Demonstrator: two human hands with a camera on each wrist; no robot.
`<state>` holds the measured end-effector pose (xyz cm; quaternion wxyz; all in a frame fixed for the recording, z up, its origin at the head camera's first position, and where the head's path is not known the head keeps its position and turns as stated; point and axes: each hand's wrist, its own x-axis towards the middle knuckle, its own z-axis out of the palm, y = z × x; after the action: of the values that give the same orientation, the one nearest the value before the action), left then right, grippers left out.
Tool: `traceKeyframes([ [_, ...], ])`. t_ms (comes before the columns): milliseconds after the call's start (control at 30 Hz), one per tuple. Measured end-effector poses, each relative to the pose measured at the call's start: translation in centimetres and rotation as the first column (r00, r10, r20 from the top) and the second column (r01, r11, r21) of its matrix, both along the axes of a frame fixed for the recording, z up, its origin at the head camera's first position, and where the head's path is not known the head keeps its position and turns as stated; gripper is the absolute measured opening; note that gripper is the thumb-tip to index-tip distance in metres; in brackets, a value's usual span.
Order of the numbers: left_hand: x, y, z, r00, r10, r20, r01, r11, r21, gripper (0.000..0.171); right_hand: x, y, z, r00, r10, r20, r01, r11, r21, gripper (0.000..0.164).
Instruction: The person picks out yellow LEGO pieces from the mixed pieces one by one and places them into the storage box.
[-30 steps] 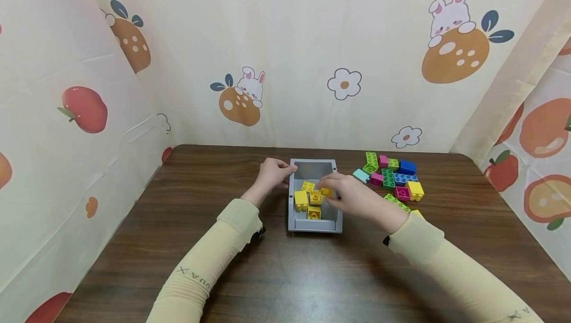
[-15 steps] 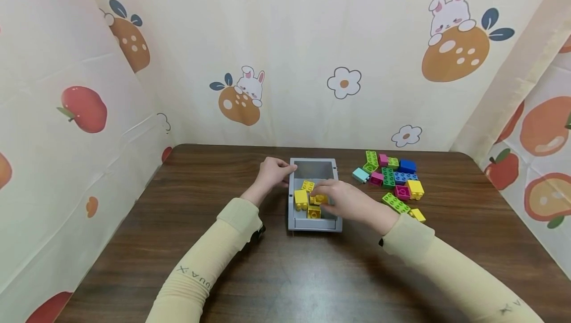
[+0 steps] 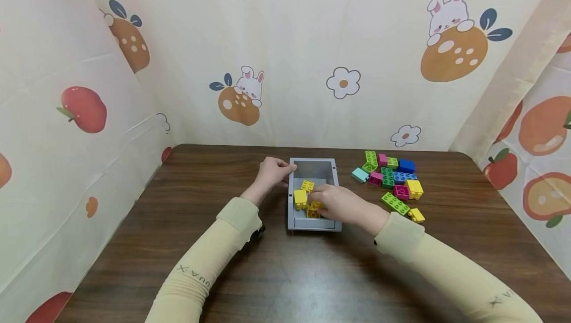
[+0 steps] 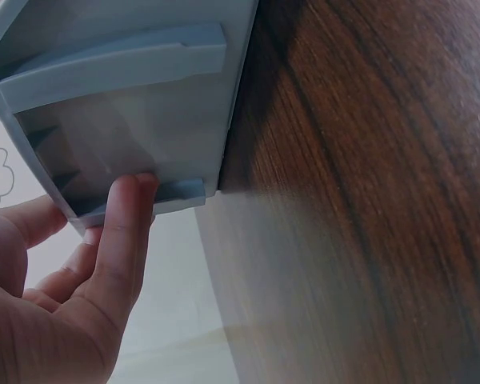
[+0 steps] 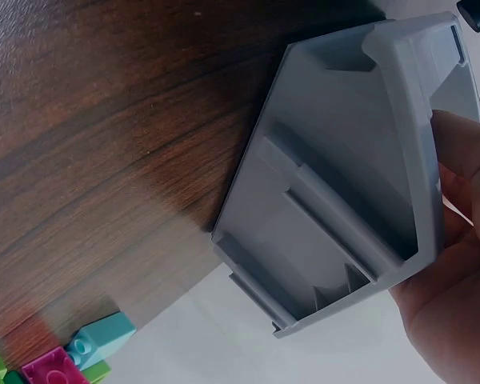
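A grey open-topped plastic bin (image 3: 315,225) stands on the brown wooden table, with several yellow building bricks (image 3: 300,199) inside. At its far left side, my left hand (image 3: 271,173) grips the wall; the left wrist view has the thumb at the rim and fingertips against the outer face (image 4: 112,136). My right hand (image 3: 343,205) reaches over the right wall into the bin. Its curled fingers pinch a yellow brick (image 3: 316,205) low among the others, and they partly hide it. In the right wrist view the bin's ribbed outer wall (image 5: 336,216) hides those fingertips.
Right of the bin lies a loose group of bricks: a light blue one (image 3: 360,175), a lime green one (image 3: 395,204), a dark blue one (image 3: 406,166), yellow ones (image 3: 414,189) and magenta ones (image 3: 401,192). A printed curtain (image 3: 285,110) hangs behind the table.
My right hand has moved left and down inside the bin, over the front yellow bricks, its fingers drawing closer together. My left hand and the bin have stayed put.
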<state>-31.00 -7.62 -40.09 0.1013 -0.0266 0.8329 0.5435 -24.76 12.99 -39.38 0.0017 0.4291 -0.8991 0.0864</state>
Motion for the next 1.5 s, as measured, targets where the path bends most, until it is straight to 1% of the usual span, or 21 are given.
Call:
traceKeyframes([
  [333,-0.1,0.0,-0.2,1.0,0.0,-0.005,0.0,1.0,-0.002,0.032,0.0,-0.3,0.2,0.999,-0.023,0.047,0.022,0.999,0.038,0.029],
  [567,0.0,0.1,-0.1,1.0,0.0,-0.013,0.0,1.0,0.002,0.031,-0.2,-0.6,-0.2,0.999,-0.029,0.045,0.025,0.996,0.088,0.028],
  [933,0.0,0.1,0.1,1.0,-0.004,-0.003,0.004,1.0,0.018,0.03,-0.2,-0.6,-0.1,0.999,-0.01,0.043,0.007,0.996,0.086,0.027],
  [1267,0.0,0.2,0.0,1.0,0.004,-0.005,-0.004,1.0,-0.008,0.031,-0.2,-0.6,0.1,0.998,-0.004,0.057,0.0,0.997,0.082,0.025],
  [1500,0.1,0.2,0.1,1.0,0.018,-0.001,-0.018,1.0,-0.021,0.031,-0.1,-0.6,0.8,0.999,0.002,0.052,-0.007,0.995,0.097,0.026],
])
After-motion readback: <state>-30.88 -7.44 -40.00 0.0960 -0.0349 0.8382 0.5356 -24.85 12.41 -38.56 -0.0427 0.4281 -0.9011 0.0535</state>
